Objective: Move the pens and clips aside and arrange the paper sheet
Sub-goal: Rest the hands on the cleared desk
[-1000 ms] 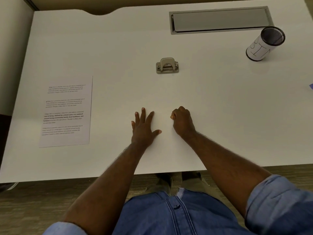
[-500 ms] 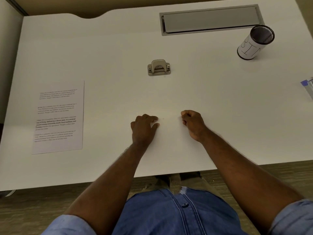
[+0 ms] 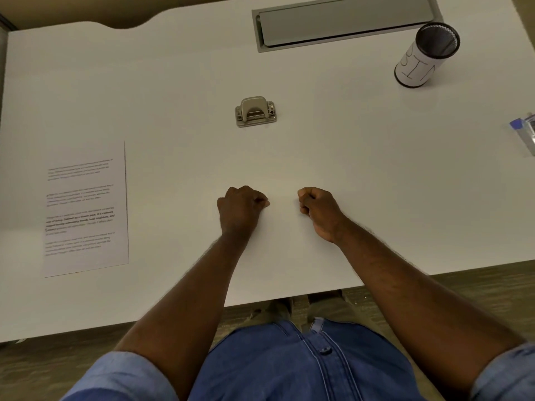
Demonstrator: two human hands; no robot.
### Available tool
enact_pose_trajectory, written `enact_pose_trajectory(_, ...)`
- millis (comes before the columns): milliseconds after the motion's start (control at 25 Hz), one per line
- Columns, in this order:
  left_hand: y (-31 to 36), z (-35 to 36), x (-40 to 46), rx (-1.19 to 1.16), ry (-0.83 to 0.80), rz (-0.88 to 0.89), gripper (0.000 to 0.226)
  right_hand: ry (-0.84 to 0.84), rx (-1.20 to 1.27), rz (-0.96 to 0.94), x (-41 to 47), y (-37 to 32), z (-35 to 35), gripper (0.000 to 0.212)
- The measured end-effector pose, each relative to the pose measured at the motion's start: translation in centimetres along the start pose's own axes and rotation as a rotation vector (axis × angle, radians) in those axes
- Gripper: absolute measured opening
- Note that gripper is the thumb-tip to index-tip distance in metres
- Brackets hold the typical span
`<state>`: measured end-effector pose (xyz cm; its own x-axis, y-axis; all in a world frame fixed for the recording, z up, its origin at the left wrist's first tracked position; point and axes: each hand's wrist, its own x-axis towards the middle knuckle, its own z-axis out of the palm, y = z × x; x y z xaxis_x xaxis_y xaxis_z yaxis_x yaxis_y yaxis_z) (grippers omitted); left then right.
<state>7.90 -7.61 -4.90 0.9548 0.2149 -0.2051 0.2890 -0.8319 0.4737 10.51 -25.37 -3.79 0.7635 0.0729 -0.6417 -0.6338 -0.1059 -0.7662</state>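
Head view: left hand [image 3: 241, 208] and right hand [image 3: 320, 209] rest fisted on the desk [image 3: 347, 157], each grip closed, empty.

A single head-worn camera looks steeply down and forward, close above the white desk [image 3: 362, 169] beyond the person's forearms.

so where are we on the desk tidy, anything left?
Looks nearly done. The paper sheet lies flat and squared at the desk's left side; the only pen-like items sit at the far right edge, cropped. No clips visible. Left hand and right hand rest as fists, holding nothing visible.
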Motion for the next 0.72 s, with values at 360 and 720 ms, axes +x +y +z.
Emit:
enact_pose_trajectory(360,-0.3,-0.2,0.4,0.277,-0.04,0.348,0.016,0.017,0.046,0.016,0.2,-0.3,0.0,0.019)
enact_pose_trajectory(720,-1.4,-0.5,-0.2,0.042,-0.045,0.103,0.013,0.042,0.183,0.052,0.1,-0.5,-0.3,0.021)
